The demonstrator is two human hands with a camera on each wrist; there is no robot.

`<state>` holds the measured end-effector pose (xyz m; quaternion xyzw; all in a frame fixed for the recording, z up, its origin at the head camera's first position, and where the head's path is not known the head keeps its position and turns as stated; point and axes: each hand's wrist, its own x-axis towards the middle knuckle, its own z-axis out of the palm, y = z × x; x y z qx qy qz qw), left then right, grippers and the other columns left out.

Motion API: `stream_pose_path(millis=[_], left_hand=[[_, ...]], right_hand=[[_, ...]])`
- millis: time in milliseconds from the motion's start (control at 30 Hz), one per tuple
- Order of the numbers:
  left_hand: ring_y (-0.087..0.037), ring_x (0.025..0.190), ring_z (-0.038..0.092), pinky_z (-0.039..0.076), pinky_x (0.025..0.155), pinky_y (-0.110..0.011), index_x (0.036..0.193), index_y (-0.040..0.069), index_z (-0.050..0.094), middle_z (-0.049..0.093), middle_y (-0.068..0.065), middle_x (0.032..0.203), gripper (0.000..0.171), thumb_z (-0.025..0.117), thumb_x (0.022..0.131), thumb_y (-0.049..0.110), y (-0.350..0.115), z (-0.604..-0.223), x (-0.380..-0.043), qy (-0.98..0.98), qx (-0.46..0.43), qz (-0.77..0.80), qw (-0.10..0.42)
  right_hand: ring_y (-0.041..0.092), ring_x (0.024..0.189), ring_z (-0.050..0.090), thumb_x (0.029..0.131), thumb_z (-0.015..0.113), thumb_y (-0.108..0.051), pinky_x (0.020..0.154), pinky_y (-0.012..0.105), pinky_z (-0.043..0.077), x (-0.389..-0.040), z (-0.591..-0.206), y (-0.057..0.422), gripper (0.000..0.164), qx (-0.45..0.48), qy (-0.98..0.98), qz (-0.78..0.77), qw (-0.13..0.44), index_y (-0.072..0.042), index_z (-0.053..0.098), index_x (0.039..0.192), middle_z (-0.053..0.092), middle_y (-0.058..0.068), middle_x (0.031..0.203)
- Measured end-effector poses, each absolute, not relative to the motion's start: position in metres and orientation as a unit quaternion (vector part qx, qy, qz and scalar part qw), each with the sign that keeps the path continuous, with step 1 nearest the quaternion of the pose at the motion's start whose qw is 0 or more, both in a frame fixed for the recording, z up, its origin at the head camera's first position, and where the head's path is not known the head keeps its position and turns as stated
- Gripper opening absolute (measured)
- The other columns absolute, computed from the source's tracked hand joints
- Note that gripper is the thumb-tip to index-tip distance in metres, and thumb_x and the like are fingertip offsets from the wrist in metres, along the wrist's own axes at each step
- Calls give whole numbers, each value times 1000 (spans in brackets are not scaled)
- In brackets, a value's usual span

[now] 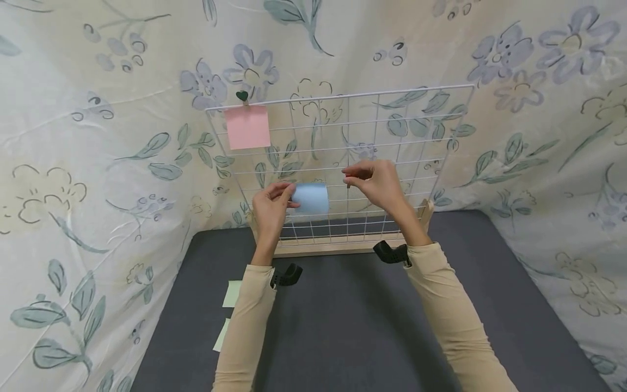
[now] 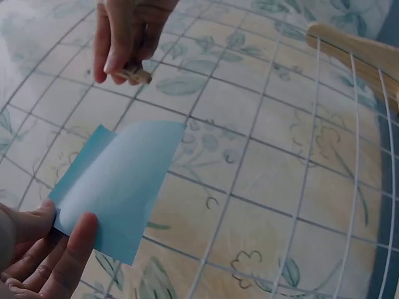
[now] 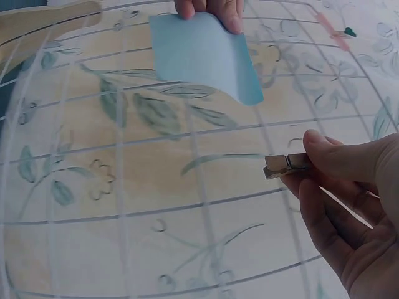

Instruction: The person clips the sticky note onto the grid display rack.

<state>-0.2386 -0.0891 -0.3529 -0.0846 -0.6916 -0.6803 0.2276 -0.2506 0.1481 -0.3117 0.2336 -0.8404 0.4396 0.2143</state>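
My left hand (image 1: 272,209) pinches a blue sticky note (image 1: 311,198) by its left edge, in front of the white wire grid (image 1: 362,147). The note (image 2: 124,187) curls a little in the left wrist view. To its right, my right hand (image 1: 377,184) holds a small wooden clothespin (image 3: 283,165) between thumb and fingers; its jaws point away from the fingertips. At the grid's upper left corner hangs a pink sticky note (image 1: 247,128), held by a clip with a dark green heart (image 1: 242,96).
The grid stands in a wooden base (image 1: 333,249) on a dark grey table (image 1: 333,316). Two pale green notes (image 1: 232,294) lie at the table's left, one partly behind my left sleeve (image 1: 247,321). Flower-patterned cloth (image 1: 122,163) surrounds the table behind and at the sides.
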Motion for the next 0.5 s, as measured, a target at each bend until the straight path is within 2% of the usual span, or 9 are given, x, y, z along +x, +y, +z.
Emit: stream_pose_path(millis=[100,333,500], left_hand=[[-35,77,70,63,59,-32,101,-11,70,69,-26,97,22,70,91,8,-86,-345,-239,-689,-93,-679,235],[-31,76,70,63,59,-35,101,-15,68,69,-29,98,17,67,91,-1,-79,-315,-233,-683,-114,-673,261],[-37,77,70,63,58,-33,99,-18,66,68,-32,96,15,65,90,-6,-73,-283,-217,-685,-139,-655,287]], right_hand=[[25,76,72,85,75,-2,65,14,56,-253,-300,146,14,241,-835,441,224,2,76,99,74,15,91],[22,74,72,85,75,-2,64,10,54,-254,-274,144,13,253,-824,447,241,1,77,98,74,14,90],[23,75,72,86,75,-4,62,10,52,-255,-256,142,13,252,-824,441,252,0,77,99,74,14,89]])
